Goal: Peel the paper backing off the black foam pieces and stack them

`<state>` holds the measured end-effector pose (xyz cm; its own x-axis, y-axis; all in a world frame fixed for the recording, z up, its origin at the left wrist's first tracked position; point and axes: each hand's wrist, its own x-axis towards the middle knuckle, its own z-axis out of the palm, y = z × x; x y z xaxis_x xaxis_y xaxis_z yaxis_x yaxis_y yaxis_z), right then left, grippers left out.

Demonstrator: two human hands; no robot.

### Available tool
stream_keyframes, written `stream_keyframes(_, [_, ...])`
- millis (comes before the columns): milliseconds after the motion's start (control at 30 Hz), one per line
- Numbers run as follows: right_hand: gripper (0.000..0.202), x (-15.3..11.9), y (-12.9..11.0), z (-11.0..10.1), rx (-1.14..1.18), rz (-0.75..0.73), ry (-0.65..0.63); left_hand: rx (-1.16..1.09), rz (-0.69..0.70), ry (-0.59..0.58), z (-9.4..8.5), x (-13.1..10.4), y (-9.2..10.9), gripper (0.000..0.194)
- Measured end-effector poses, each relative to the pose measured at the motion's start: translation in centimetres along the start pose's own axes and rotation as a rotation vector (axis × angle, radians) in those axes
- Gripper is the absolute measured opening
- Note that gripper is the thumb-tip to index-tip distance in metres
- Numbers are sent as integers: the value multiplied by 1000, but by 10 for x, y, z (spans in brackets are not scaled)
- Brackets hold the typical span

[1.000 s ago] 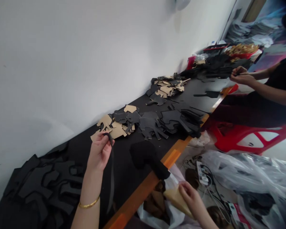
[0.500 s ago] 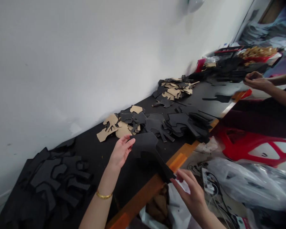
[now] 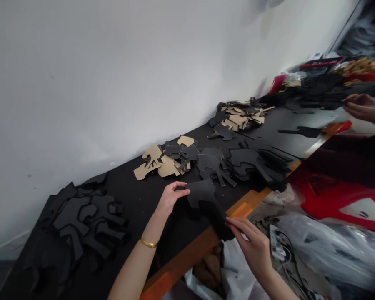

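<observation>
A flat black cut-out piece (image 3: 203,193), with a wide body and a long narrow leg, is held above the front part of the black table (image 3: 175,241). My left hand (image 3: 171,198), with a gold bangle on its wrist, pinches the piece's upper left corner between thumb and fingers. At the lower end of the leg, my right hand (image 3: 251,239) grips it by the fingertips. Just behind lie more black pieces (image 3: 211,160) and a heap with tan-backed pieces (image 3: 167,166). To the left spreads a pile of black cut-outs (image 3: 78,216).
Orange-brown tape (image 3: 250,202) runs along the table's front edge. Farther back sits another tan and black pile (image 3: 237,116). At right are a co-worker's hands (image 3: 364,106), a red plastic stool (image 3: 318,200), plastic bags (image 3: 328,246) and a power strip (image 3: 277,241).
The view has swung left, so the table appears shifted right. The held piece sits lower and flatter against the table, and both my hands keep their grip on it.
</observation>
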<state>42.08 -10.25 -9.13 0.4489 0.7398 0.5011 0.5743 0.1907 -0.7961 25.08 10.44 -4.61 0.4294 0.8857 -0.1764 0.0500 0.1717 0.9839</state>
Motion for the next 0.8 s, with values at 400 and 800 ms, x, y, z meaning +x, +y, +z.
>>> stream_keyframes(400, [17,-5,8,4,-37,-18,-37,16,-31,-18,-4,6,-8,38])
stream_keyframes(800, [17,-6,13,5,-73,-98,-39,104,-35,-13,-4,8,-12,35])
